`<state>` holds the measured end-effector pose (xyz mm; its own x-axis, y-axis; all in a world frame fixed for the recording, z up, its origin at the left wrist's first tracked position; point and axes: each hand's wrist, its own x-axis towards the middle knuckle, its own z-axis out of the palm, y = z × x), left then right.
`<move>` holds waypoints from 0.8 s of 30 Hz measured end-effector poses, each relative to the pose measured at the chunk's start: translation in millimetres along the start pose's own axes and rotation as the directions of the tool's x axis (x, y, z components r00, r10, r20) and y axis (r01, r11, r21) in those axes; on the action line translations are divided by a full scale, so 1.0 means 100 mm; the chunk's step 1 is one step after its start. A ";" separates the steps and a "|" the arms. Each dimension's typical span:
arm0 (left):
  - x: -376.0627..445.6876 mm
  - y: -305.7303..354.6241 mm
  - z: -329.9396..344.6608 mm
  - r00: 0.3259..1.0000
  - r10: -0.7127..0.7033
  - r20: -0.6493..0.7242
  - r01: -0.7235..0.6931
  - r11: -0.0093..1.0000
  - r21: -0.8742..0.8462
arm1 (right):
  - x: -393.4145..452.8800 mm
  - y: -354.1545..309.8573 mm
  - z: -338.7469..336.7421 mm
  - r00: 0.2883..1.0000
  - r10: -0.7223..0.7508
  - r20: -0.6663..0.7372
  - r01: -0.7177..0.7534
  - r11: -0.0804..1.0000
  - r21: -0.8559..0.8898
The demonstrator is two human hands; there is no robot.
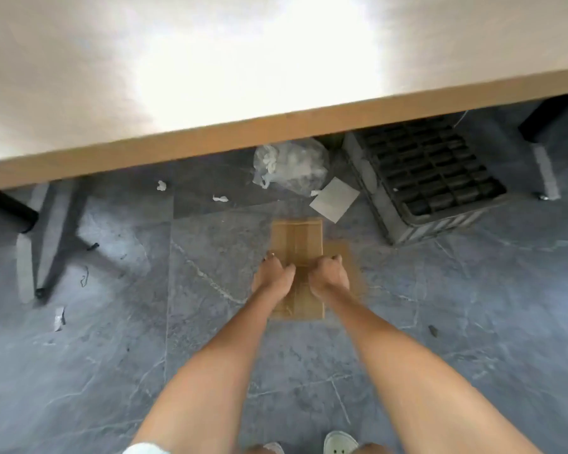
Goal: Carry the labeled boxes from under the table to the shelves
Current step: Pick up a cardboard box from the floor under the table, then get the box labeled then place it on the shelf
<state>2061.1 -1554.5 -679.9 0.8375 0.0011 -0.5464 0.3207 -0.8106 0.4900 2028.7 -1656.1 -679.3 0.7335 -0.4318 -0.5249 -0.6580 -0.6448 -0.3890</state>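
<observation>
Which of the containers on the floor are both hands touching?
The brown cardboard box in front of the table, under both hands. The dark gridded crate sits untouched under the table.

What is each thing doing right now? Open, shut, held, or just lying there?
Box: taped shut, on the floor, gripped by both hands.
Left hand: closed on the box.
Right hand: closed on the box.
Plastic bag: crumpled, lying under the table.
Crate: open-topped, tilted under the table.

Grey tiled floor (112, 371) carries a cardboard box (297, 237), plastic bag (292, 168), black crate (430, 172) and paper sheet (334, 199).
</observation>
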 end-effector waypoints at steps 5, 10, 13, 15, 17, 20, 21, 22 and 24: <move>-0.88 0.46 -0.54 0.996 0.038 0.074 -0.035 0.998 -0.050 | -0.78 0.00 -0.84 0.996 0.042 -0.081 -0.027 0.984 0.179; -1.74 0.74 -0.99 0.981 -0.003 0.196 0.013 0.999 -0.048 | -1.63 0.07 -1.51 0.982 0.138 -0.127 -0.070 0.898 0.435; -2.17 0.91 -1.25 0.971 0.034 0.236 -0.012 0.995 -0.096 | -2.11 0.12 -1.81 0.986 0.152 -0.060 -0.096 0.833 0.544; -2.38 1.04 -1.40 0.968 0.061 0.244 -0.046 0.997 -0.067 | -2.40 0.15 -2.02 0.980 0.199 0.030 -0.173 0.758 0.629; -2.57 1.18 -1.51 0.961 0.097 0.260 -0.087 0.995 -0.050 | -2.66 0.18 -2.22 0.962 0.243 0.124 -0.257 0.660 0.706; -2.91 1.36 -1.59 0.940 0.156 0.305 -0.135 0.987 -0.089 | -3.03 0.27 -2.46 0.936 0.260 0.238 -0.345 0.537 0.770; -3.05 1.41 -1.60 0.932 0.172 0.320 -0.147 0.984 -0.102 | -3.15 0.31 -2.52 0.937 0.243 0.250 -0.342 0.499 0.797; -3.19 1.45 -1.59 0.924 0.183 0.337 -0.152 0.982 -0.115 | -3.28 0.36 -2.58 0.942 0.228 0.245 -0.327 0.468 0.821; -3.46 1.52 -1.60 0.908 0.189 0.374 -0.146 0.979 -0.141 | -3.54 0.44 -2.69 0.954 0.223 0.202 -0.283 0.431 0.857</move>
<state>1890.9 -1584.2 -307.2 0.6557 -0.3714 -0.6573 0.2542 -0.7112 0.6554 1786.1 -1701.0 -306.6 0.5183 -0.4279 -0.7405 -0.6367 0.3849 -0.6681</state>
